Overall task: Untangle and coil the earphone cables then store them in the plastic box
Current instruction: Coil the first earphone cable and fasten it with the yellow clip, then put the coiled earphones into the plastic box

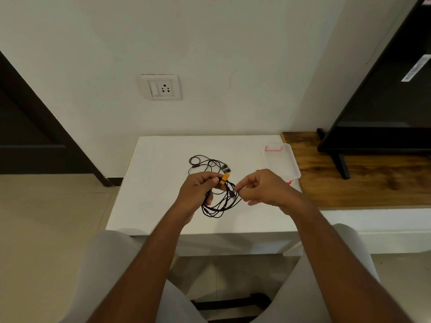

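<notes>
A coiled black earphone cable [220,203] hangs above the white table [151,187], bound at its top by an orange tie [224,178]. My left hand [200,190] grips the coil at the tie. My right hand [263,188] pinches the cable's right side with thumb and forefinger. A second black earphone cable [205,163] lies loose and tangled on the table behind my hands. The clear plastic box [281,159] with pink clasps sits at the table's right rear, partly behind my right hand.
A wooden shelf [349,173] adjoins the table on the right and carries a black screen on a stand [382,113]. A wall socket [161,87] is on the wall behind. My knees sit under the table's front edge.
</notes>
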Action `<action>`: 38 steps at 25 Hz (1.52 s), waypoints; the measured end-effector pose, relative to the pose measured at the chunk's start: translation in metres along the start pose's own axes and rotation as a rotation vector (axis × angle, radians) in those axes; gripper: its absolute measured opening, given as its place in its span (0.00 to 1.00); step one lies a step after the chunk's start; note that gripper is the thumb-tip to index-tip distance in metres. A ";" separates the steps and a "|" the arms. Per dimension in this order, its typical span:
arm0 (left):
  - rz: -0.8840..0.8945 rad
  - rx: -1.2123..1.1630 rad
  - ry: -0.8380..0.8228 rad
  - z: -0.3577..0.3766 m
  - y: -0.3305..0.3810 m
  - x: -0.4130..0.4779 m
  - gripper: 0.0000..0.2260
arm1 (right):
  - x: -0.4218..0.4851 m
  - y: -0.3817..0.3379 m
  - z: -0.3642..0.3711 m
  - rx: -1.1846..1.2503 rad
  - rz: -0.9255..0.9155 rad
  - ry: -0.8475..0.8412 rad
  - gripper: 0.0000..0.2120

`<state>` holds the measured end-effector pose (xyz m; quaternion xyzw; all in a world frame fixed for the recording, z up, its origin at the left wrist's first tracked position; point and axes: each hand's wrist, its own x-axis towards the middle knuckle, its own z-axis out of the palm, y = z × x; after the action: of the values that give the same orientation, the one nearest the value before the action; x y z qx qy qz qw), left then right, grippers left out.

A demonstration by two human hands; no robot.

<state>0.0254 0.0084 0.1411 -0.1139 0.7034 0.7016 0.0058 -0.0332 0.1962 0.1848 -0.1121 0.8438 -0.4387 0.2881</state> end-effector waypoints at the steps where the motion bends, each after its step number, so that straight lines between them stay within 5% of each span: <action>1: -0.004 0.004 -0.024 0.001 0.000 0.000 0.11 | 0.002 0.000 0.004 0.042 0.001 0.041 0.10; 6: -0.017 -0.013 -0.037 0.004 -0.003 0.000 0.11 | 0.007 0.005 0.015 0.184 -0.032 0.158 0.18; 11: -0.067 -0.031 -0.018 0.009 -0.008 0.002 0.10 | 0.009 0.008 0.022 0.186 -0.090 0.259 0.15; 19: -0.290 -0.151 0.017 0.028 -0.023 0.002 0.09 | 0.015 0.015 0.010 0.100 0.101 0.081 0.19; 26: -0.305 -0.264 -0.050 0.031 -0.024 0.002 0.10 | 0.014 0.022 0.006 0.108 -0.059 0.198 0.06; 32: -0.281 -0.241 -0.011 0.035 -0.024 0.003 0.09 | 0.008 0.042 0.021 0.546 0.111 0.058 0.10; 38: -0.276 -0.242 -0.021 0.046 -0.017 0.014 0.10 | 0.011 0.054 0.007 0.669 0.147 0.059 0.08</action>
<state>0.0075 0.0517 0.1213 -0.2018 0.5914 0.7748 0.0957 -0.0351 0.2185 0.1342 0.0624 0.6670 -0.6723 0.3150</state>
